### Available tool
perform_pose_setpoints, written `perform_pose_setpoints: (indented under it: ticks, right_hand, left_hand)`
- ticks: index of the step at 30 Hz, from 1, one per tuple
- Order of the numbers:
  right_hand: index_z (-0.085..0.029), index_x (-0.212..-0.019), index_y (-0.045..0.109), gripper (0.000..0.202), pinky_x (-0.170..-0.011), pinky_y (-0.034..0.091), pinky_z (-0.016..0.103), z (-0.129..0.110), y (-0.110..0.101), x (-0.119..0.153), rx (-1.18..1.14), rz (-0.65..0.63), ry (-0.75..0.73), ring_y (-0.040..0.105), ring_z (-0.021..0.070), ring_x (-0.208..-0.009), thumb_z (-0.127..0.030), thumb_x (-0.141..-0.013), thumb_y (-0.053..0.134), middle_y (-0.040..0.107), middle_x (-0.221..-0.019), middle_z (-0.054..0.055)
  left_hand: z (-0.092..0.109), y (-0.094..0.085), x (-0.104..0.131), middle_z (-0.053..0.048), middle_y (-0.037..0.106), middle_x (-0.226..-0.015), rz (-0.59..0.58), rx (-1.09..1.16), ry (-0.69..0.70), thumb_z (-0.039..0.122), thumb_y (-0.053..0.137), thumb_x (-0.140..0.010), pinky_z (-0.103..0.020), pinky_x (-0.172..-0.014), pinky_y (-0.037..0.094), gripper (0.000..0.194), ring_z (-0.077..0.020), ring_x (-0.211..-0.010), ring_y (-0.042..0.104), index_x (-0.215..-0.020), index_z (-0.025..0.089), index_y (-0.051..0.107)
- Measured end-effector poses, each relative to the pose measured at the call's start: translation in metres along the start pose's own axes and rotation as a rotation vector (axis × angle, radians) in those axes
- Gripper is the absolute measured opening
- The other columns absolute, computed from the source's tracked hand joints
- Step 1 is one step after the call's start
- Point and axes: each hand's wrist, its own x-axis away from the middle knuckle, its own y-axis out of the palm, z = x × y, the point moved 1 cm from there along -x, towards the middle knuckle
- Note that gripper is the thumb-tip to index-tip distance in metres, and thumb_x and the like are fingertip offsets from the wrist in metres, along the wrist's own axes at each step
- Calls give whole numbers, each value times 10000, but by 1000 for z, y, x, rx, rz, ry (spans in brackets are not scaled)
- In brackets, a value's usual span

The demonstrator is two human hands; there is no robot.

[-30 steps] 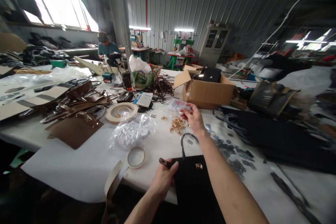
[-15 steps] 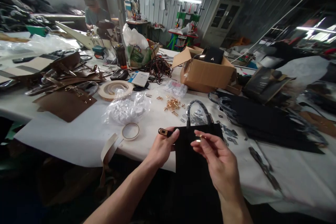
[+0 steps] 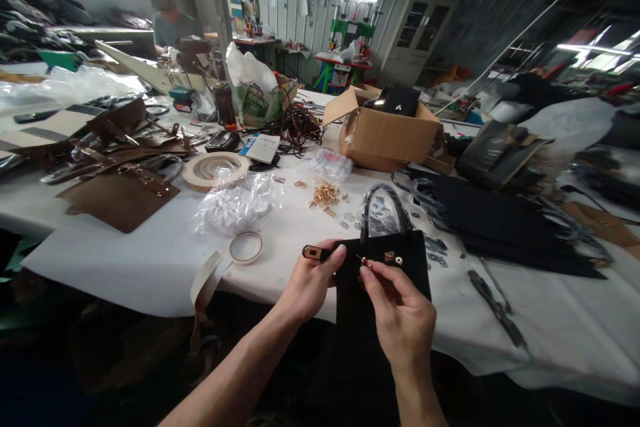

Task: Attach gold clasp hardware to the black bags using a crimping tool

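Observation:
A black handbag piece (image 3: 357, 327) with a plastic-wrapped handle (image 3: 365, 210) hangs over the table edge toward me. My left hand (image 3: 311, 283) is closed at its upper left corner, thumb on top, gripping a black strap (image 3: 320, 254) whose end carries a gold-coloured plate (image 3: 313, 253). Between thumb and fingers, my right hand (image 3: 405, 307) pinches a small gold metal fitting (image 3: 365, 263) against or just above the black face; contact is unclear. Right of the fingertips, a gold square plate (image 3: 389, 256) and a small round shiny piece (image 3: 399, 260) show on the black face.
Loose gold fittings (image 3: 325, 194) and grey metal plates (image 3: 437, 251) lie beyond the bag. Tape rolls (image 3: 246, 260), a clear plastic bag (image 3: 237, 207) and brown leather pieces (image 3: 120, 197) are leftward. A cardboard box (image 3: 387, 137) stands behind; dark-handled tools (image 3: 495, 307) lie right. A person (image 3: 173, 23) sits far left.
My right hand has moved left and slightly down with the gold fitting, uncovering the gold plate and round piece on the bag. My left hand keeps its grip. The view has shifted slightly.

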Motion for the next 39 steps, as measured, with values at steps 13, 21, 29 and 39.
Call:
perform_pose_setpoints:
  ticks: [13,21,29,39]
  right_hand:
    - [-248,-1164,721,203,-734,589,277,-12,-11,-13,321,-201,-326,693,164,-771,-272,-967,678,717,-921,26]
    - [-229,-1173,693,199,-724,578,262,-13,-17,-26,387,-351,-478,682,157,-749,-219,-980,643,694,-883,24]
    - [-231,-1132,735,176,-721,601,267,-10,-14,-21,362,-313,-416,711,168,-753,-251,-974,660,731,-902,35]
    - [-221,-1061,717,249,-615,608,259,-13,-10,-23,238,-331,-36,739,184,-643,-424,-918,727,751,-782,25]
  left_hand:
    - [5,2,5,-8,626,-784,-3,-117,37,609,753,-842,-249,-695,493,542,-147,-748,569,-1139,156,744]
    - [2,4,7,-13,621,-830,-35,-199,100,548,692,-922,-232,-691,471,462,-134,-751,539,-1163,157,740]
    - [-2,1,8,-31,688,-870,-6,-281,134,529,646,-963,-252,-714,505,447,-165,-788,612,-1219,175,742]
    - [4,5,16,-35,793,-1184,16,-480,314,376,577,-1032,-320,-986,546,327,-237,-1084,729,-1283,259,750]
